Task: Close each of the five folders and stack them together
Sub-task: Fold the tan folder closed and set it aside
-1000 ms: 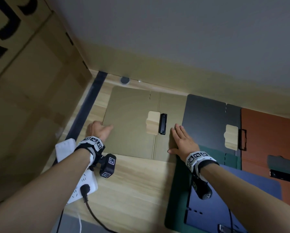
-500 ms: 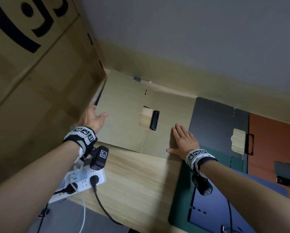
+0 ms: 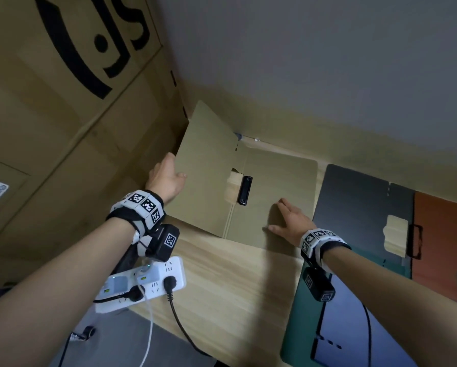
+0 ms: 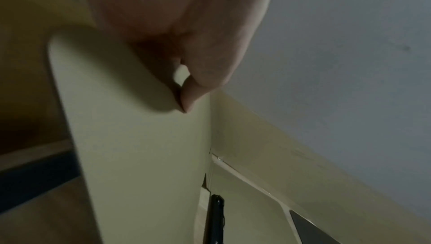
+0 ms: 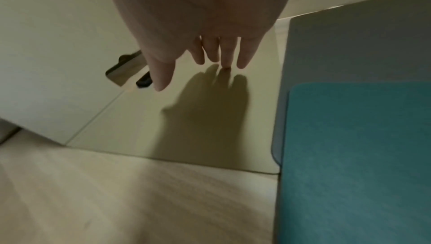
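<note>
An olive-tan folder (image 3: pixel 275 186) lies open at the back of the wooden desk, a black clip (image 3: pixel 244 190) at its spine. Its left cover (image 3: pixel 203 178) is raised steeply. My left hand (image 3: pixel 166 178) grips that cover's outer edge, thumb on the inside face (image 4: pixel 130 128) and fingers behind. My right hand (image 3: pixel 292 221) lies flat with straight fingers (image 5: pixel 224 52) on the folder's right half (image 5: pixel 210 109), holding it down. To the right lie open a dark grey folder (image 3: pixel 359 207), an orange-brown one (image 3: pixel 444 234), a green one (image 3: pixel 299 321) and a blue one (image 3: pixel 354 327).
A big cardboard box (image 3: pixel 63 115) stands close on the left, right beside the raised cover. A white power strip (image 3: pixel 140 284) with plugs and cables sits at the desk's left front edge. The wall (image 3: pixel 328 62) runs directly behind the folders. Bare wood (image 3: pixel 222 282) lies in front.
My left hand has lifted the tan folder's left cover from flat on the desk to steeply raised. My right hand has stayed flat on the right half. The head view swung left.
</note>
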`<move>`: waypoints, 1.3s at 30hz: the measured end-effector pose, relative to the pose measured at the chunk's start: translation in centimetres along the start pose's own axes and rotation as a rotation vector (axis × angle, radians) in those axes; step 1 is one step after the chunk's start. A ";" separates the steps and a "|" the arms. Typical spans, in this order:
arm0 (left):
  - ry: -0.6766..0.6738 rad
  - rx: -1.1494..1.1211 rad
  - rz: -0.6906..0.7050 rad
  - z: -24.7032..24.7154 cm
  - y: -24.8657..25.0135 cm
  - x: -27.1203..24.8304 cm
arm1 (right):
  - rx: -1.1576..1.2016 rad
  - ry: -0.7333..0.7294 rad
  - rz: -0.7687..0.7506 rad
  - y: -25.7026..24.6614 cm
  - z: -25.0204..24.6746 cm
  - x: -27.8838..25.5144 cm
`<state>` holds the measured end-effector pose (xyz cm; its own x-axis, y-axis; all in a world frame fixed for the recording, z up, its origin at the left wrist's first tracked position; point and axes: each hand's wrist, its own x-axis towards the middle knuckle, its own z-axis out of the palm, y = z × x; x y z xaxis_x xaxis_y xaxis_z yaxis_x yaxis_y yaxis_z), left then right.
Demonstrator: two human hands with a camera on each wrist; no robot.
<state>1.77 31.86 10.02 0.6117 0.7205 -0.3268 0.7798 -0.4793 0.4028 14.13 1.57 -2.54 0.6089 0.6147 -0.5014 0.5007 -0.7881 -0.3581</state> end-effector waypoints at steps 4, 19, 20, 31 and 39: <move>-0.198 0.063 0.205 -1.4 3.2 -1.5 | 0.090 0.092 0.018 1.8 -2.2 -2.1; -0.521 0.141 0.215 9.9 7.9 -3.0 | 0.746 0.198 0.240 5.3 -4.1 -3.5; -0.504 0.156 0.181 10.6 7.3 -2.8 | 0.671 0.179 0.255 5.5 -3.7 -3.2; -0.440 -0.141 -0.191 16.5 2.1 0.8 | 0.166 0.118 0.315 4.4 1.3 -0.4; -0.253 -0.533 -0.211 13.4 3.8 -0.2 | 0.319 0.176 0.226 4.6 1.0 -1.2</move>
<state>6.35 23.16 0.12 0.5156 0.6001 -0.6116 0.7531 0.0230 0.6575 15.13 -2.83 -4.35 0.7908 0.4000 -0.4632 0.1444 -0.8574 -0.4939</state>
